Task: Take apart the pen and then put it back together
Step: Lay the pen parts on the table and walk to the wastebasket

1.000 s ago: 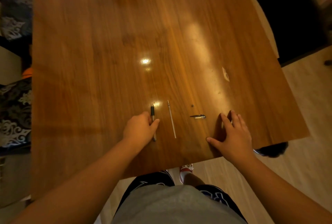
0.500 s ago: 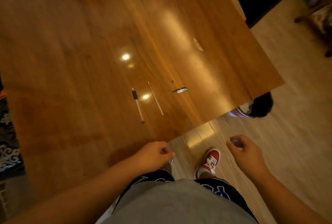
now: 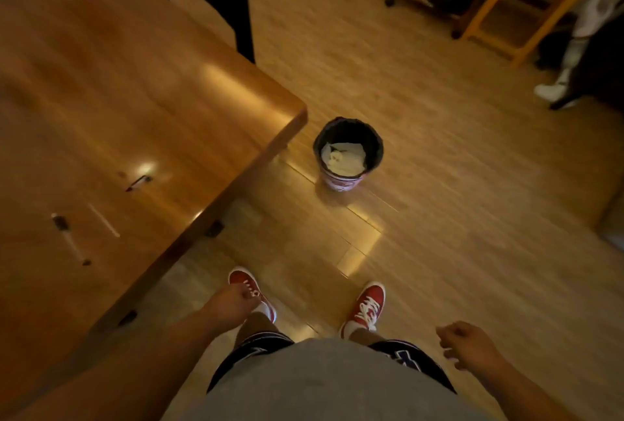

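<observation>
Pen parts (image 3: 69, 240) rest on table (image 3: 141, 76), apart from loosely curled left fingers (image 3: 250, 296), right fingers (image 3: 446, 333).

A smooth, glossy finish is shown by the brown wooden table (image 3: 101, 83). The pale wood-plank floor (image 3: 439, 218) is likewise polished. In the round black bin (image 3: 375, 140), crumpled white paper (image 3: 342, 159) is held. The thin clear pen barrel (image 3: 69, 239) is seen as plastic.
</observation>
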`<action>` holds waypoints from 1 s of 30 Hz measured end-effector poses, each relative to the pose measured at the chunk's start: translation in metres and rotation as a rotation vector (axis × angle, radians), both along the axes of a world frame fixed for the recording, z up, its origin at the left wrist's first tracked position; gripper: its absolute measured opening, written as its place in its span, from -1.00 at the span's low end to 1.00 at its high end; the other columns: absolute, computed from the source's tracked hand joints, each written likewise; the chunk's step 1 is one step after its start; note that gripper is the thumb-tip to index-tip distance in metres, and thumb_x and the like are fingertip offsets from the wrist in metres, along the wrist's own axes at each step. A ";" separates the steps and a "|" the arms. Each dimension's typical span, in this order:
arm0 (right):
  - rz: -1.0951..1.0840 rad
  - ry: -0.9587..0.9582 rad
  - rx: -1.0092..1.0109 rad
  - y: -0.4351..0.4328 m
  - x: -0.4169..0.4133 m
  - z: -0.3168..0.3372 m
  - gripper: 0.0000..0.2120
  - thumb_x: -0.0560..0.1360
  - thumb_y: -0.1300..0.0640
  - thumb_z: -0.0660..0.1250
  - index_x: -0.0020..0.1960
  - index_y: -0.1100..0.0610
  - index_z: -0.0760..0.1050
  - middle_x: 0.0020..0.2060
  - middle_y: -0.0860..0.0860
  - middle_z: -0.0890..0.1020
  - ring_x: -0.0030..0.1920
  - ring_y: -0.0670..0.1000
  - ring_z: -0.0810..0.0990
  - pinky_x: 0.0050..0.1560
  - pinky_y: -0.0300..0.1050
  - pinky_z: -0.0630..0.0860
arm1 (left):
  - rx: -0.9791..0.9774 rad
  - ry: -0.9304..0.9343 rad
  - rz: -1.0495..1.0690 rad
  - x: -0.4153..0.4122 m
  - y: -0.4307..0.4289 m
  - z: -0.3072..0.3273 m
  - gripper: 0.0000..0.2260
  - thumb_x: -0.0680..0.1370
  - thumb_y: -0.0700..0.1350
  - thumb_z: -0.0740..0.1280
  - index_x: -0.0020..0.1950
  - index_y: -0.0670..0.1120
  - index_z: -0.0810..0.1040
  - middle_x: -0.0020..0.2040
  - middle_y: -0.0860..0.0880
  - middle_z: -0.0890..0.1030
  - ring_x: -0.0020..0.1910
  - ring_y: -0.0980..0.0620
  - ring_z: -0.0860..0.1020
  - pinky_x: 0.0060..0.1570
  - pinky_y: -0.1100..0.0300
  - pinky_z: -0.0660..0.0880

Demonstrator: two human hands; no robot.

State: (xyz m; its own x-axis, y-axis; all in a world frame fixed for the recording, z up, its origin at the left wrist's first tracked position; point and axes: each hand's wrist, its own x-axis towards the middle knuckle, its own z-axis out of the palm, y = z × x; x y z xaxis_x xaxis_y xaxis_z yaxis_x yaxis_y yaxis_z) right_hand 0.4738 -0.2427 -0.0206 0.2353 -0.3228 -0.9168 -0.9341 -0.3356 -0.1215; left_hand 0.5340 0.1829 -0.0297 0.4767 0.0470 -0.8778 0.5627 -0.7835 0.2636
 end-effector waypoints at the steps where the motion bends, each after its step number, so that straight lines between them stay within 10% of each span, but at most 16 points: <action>1: -0.028 0.011 -0.005 -0.021 -0.010 0.001 -0.78 0.55 0.13 0.33 -0.16 0.28 0.48 -0.25 0.19 0.56 -0.30 0.14 0.48 -0.31 -0.05 0.37 | -0.013 0.006 -0.035 0.004 -0.021 0.001 -0.80 0.55 -0.02 0.30 0.08 -0.11 0.57 0.03 -0.16 0.66 0.01 -0.10 0.62 0.10 -0.02 0.57; 14: -0.119 -0.133 -0.003 -0.153 0.041 0.008 -0.80 0.56 0.16 0.32 -0.11 0.31 0.51 -0.24 0.19 0.56 -0.28 0.14 0.50 -0.33 -0.08 0.37 | -0.108 -0.065 -0.118 0.101 -0.193 0.022 -0.79 0.55 -0.09 0.29 -0.27 -0.09 0.47 -0.33 -0.05 0.53 -0.38 0.07 0.46 -0.34 0.22 0.40; 30: -0.106 -0.236 -0.025 -0.253 0.295 0.014 -0.79 0.55 0.13 0.32 -0.07 0.31 0.55 -0.17 0.20 0.65 -0.25 0.12 0.60 -0.27 -0.07 0.46 | -0.034 -0.014 -0.238 0.342 -0.280 -0.003 -0.77 0.57 -0.01 0.27 -0.08 -0.18 0.51 -0.16 -0.20 0.60 -0.14 -0.12 0.57 -0.02 0.01 0.52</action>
